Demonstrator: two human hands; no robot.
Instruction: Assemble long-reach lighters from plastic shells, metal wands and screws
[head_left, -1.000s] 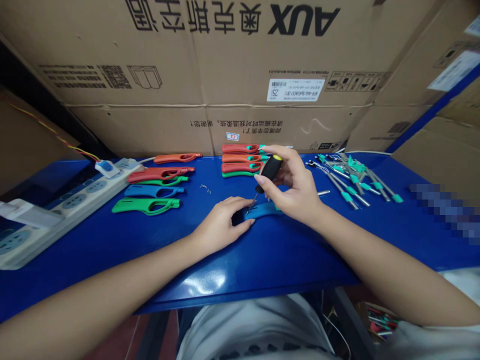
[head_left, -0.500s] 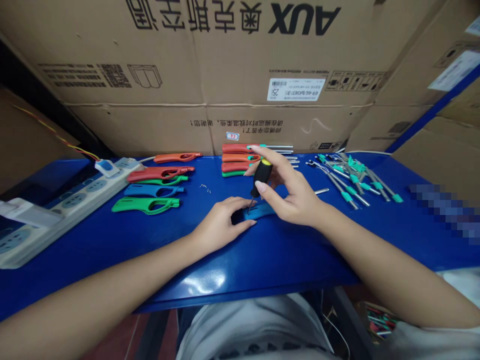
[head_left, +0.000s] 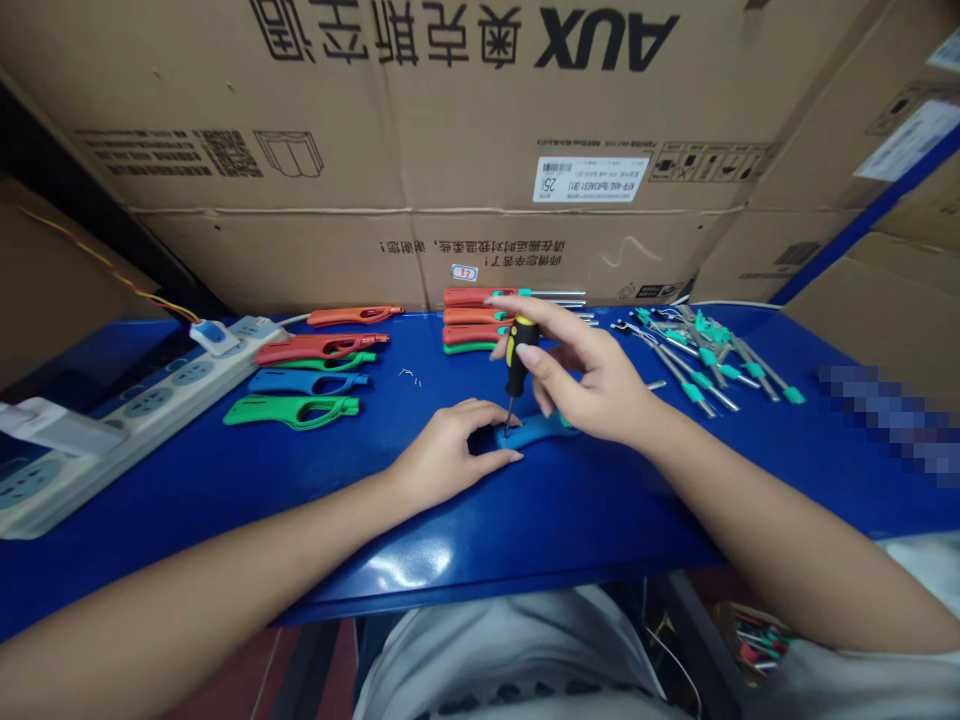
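Observation:
A blue lighter (head_left: 536, 431) lies flat on the blue table, its handle end toward my left hand (head_left: 450, 447). The thumb and fingers of that hand pinch the handle end from both sides. My right hand (head_left: 589, 375) grips a black and yellow screwdriver (head_left: 516, 365), held nearly upright. Its tip meets the lighter's handle near the left end. Part of the lighter's front is hidden under my right hand, and a metal tube (head_left: 655, 386) shows beyond it. A few tiny screws (head_left: 410, 375) lie on the table to the left.
Several lighter handles (head_left: 292, 409) in green, blue, red and orange lie at the left beside a white power strip (head_left: 142, 405). Lighters with metal tubes (head_left: 472, 297) are stacked at the back. Loose tubes with green ends (head_left: 709, 355) lie at the right. A cardboard wall (head_left: 337, 180) stands behind.
The screwdriver has become more upright, and my right hand's grip on it has shifted. The lighter and my left hand have moved slightly right and toward me.

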